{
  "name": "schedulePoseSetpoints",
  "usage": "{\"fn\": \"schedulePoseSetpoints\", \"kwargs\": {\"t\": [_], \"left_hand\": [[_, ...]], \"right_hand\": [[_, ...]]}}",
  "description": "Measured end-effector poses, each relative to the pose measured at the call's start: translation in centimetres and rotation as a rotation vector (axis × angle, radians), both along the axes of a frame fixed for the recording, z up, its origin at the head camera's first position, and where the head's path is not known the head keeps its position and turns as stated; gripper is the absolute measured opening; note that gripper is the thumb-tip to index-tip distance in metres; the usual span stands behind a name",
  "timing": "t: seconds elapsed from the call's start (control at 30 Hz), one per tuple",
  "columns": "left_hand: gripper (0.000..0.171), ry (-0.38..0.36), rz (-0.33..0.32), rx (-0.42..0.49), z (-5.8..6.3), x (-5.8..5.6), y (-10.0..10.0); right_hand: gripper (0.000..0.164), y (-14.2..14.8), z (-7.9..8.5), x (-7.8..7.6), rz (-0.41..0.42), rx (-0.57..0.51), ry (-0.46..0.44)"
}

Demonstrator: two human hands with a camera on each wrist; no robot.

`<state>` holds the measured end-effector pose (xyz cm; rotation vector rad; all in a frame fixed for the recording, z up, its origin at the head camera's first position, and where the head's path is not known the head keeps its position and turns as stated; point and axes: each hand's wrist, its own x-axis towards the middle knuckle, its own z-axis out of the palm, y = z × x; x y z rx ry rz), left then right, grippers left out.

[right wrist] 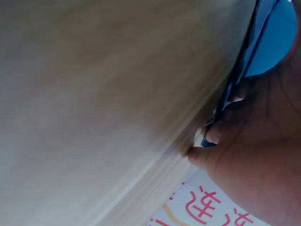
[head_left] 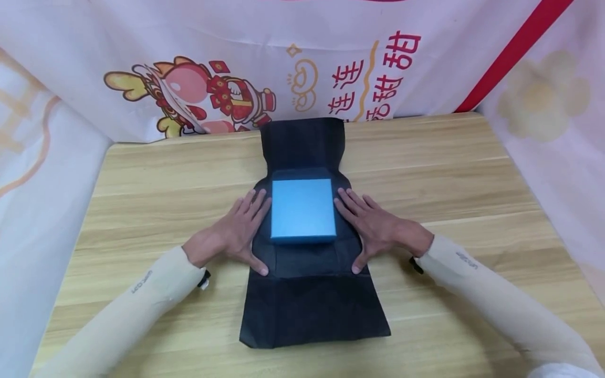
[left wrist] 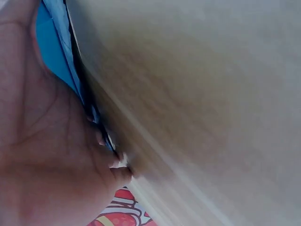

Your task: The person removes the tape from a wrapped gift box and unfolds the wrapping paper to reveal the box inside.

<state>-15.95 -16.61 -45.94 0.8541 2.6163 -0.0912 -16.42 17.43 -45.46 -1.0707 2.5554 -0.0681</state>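
A light-blue square box (head_left: 303, 208) sits on a long black sheet (head_left: 314, 310) that looks like paper or thin fabric, laid lengthwise on the table. My left hand (head_left: 241, 226) rests on the sheet's left edge beside the box, its fingers straight and spread. On the opposite side, my right hand (head_left: 371, 223) lies the same way over the sheet's right edge. The sheet's sides curve inward above the hands. Both wrist views show a palm close up, with the blue box (left wrist: 54, 52) partly hidden behind the left palm and also the box (right wrist: 275, 44) behind the right.
The wood-grain table (head_left: 472, 184) extends to both sides of the sheet. Behind it hangs a white cloth (head_left: 307, 31) with red cartoon and character prints, and more white cloth (head_left: 47, 131) borders the left side. The sheet's far end reaches the table's back edge.
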Motion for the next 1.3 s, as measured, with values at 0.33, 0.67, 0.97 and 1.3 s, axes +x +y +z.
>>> {"fn": "schedulePoseSetpoints", "kwargs": {"t": [0.33,0.67,0.97,1.3], "left_hand": [[0.124,0.093,-0.086,0.023,0.3,2.6,0.0],[0.135,0.115,-0.068,0.028,0.5,0.8,0.6],[0.136,0.120,-0.043,-0.013,1.1,-4.1,1.3],[0.141,0.024,0.051,0.012,0.1,-6.5,0.4]], "right_hand": [[0.151,0.1,-0.1,-0.5,-0.041,0.059,0.030],[0.141,-0.9,0.6,-2.4,-0.105,0.063,0.009],[0.143,-0.8,0.3,-4.0,-0.122,0.077,0.011],[0.145,-1.2,0.8,-6.1,-0.186,0.112,0.007]]}}
